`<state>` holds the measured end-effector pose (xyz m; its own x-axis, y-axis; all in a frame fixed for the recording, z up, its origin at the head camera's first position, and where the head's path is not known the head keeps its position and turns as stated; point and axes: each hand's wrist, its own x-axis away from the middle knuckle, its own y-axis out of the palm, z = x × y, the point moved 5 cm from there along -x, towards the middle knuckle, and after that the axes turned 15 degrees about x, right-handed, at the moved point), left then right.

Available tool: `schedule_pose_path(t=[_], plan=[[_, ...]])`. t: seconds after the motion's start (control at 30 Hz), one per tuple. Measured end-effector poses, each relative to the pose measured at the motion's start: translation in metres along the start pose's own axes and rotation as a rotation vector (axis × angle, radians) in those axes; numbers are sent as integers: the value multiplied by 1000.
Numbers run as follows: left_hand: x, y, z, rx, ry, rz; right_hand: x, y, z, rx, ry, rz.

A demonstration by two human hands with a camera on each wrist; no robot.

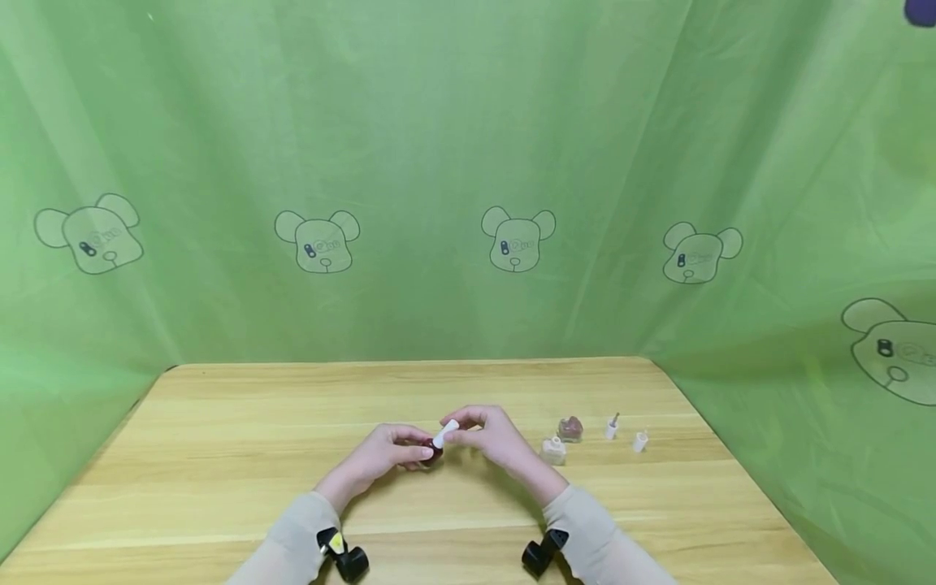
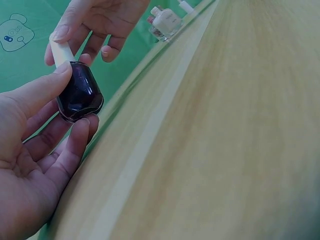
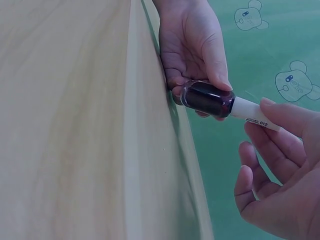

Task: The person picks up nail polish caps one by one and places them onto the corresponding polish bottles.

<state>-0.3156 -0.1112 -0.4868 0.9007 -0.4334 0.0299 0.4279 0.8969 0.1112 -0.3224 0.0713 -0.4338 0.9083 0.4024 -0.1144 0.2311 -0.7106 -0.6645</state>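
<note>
Between both hands is a dark red nail polish bottle [image 2: 81, 92] with a white cap [image 3: 248, 112] seated on its neck. My left hand [image 1: 387, 449] holds the glass body between thumb and fingers. The thumb and forefinger of my right hand [image 1: 488, 435] pinch the white cap, while its other fingers curl loosely apart from the bottle. In the head view the bottle tilts, its cap toward the upper right. Small black print with "012" shows on the cap in the right wrist view.
Right of my right hand stand an open white polish bottle [image 1: 553, 452] and a mauve one [image 1: 570, 429]. Farther right, a white cap with its brush up [image 1: 612, 426] and another white cap [image 1: 639, 441] stand on the wooden table [image 1: 292, 414]. A green curtain [image 1: 417, 122] surrounds the table.
</note>
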Motion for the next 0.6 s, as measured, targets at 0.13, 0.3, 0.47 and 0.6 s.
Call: schedule_pose_path(t=[0.13, 0.3, 0.47, 0.6], plan=[[1, 0, 2, -4, 0, -5, 0, 0, 1, 11, 45, 16], [2, 1, 3, 3, -6, -15, -1, 0, 2, 30, 77, 43], [2, 2, 3, -6, -5, -17, 0, 0, 2, 28, 98, 75], [2, 2, 1, -16, -15, -13, 2, 1, 3, 38, 129, 101]])
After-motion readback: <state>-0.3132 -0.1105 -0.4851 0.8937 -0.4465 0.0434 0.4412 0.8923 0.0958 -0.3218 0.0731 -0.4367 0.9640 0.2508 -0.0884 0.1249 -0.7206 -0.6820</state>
